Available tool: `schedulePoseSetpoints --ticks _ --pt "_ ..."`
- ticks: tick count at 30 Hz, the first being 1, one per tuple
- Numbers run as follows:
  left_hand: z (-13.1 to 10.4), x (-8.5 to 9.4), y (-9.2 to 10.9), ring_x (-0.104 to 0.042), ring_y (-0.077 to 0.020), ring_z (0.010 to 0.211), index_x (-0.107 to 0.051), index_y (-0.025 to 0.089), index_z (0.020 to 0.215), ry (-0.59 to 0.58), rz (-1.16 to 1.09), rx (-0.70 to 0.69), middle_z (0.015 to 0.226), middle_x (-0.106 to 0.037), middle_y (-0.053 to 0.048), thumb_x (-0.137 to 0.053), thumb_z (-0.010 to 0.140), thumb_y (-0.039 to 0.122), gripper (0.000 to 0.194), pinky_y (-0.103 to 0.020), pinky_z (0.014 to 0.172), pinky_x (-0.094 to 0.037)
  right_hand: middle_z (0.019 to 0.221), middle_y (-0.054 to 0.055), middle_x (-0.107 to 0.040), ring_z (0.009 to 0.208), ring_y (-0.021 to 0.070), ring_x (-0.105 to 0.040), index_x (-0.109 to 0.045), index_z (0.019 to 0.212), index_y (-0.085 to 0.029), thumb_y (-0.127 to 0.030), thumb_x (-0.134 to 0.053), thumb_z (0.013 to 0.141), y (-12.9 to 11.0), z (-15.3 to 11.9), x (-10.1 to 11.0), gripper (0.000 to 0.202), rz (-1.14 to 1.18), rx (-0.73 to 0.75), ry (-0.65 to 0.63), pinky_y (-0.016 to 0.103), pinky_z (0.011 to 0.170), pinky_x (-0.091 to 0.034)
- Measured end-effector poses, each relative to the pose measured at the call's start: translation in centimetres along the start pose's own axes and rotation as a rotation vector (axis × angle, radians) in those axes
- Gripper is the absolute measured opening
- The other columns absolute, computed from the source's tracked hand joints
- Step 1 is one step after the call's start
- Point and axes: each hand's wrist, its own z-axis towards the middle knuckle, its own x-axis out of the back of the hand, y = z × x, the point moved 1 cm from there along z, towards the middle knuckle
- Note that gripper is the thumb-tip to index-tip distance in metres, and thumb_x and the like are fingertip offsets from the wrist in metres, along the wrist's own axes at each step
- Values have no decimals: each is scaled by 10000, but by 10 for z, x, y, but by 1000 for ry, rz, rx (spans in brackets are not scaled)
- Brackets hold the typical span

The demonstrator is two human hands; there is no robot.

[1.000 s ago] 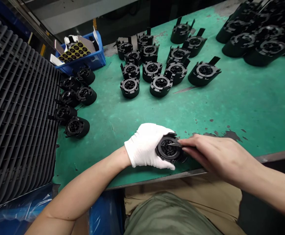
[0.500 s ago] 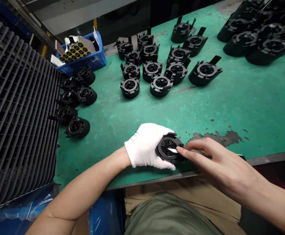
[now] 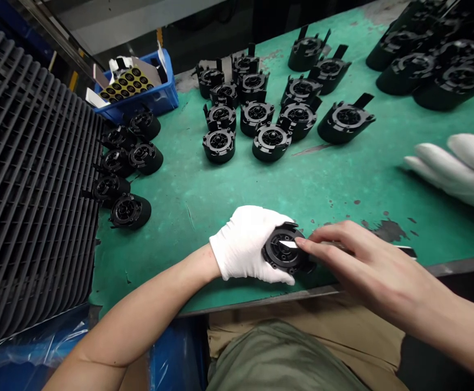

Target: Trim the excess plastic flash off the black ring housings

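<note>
My left hand (image 3: 247, 244), in a white glove, is wrapped around the left side of a round black plastic housing (image 3: 276, 259) near the table's front edge. The housing's ribbed, ringed face is turned up towards me. Bare and closed, my right hand (image 3: 356, 258) grips a utility knife (image 3: 289, 245), its bright pointed blade lying over the housing's centre. Most of the knife's handle is hidden in the palm, and its rear end sticks out to the right beyond the hand. I cannot tell whether the blade touches the plastic.
More black housings stand on the green tabletop (image 3: 171, 184): a group (image 3: 257, 112) in the middle, others (image 3: 130, 212) on the left, others (image 3: 408, 70) at back right. A blue bin (image 3: 139, 106) holds sticker sheets. A grey slatted rack (image 3: 37, 190) borders the left. Another person's gloved hand (image 3: 460, 168) reaches in from the right.
Another person's white-gloved hand has come in at the right. The knife blade has shifted slightly up on the housing's face, and the housing has tilted a little. My left hand keeps its hold.
</note>
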Motion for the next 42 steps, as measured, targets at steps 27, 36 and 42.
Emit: schedulePoseSetpoints --ticks 27,36,42 --pt "0 -4 -2 -951 -491 1300 -889 254 1365 14 -23 -24 1340 -977 -155 -994 875 936 846 -592 1200 -715 1274 104 -883 892 226 -856 -798 1584 -298 -139 -580 1247 -16 -2 15 432 14 63 46 317 676 -670" --pt "0 -4 -3 -951 -492 1282 -866 246 1409 33 14 -17 1280 -965 -162 -1019 827 938 918 -598 1201 -727 1243 89 -884 737 208 -752 -822 1568 -335 -31 -504 1121 -4 11 27 628 -184 138 -91 356 565 -490" --pt "0 0 0 -956 -494 1235 -863 240 1343 24 34 -9 1249 -964 -156 -1029 817 910 868 -573 1121 -722 1213 47 -867 805 184 -758 -829 1526 -329 -35 -501 1152 10 38 40 577 -204 323 -139 351 646 -456"
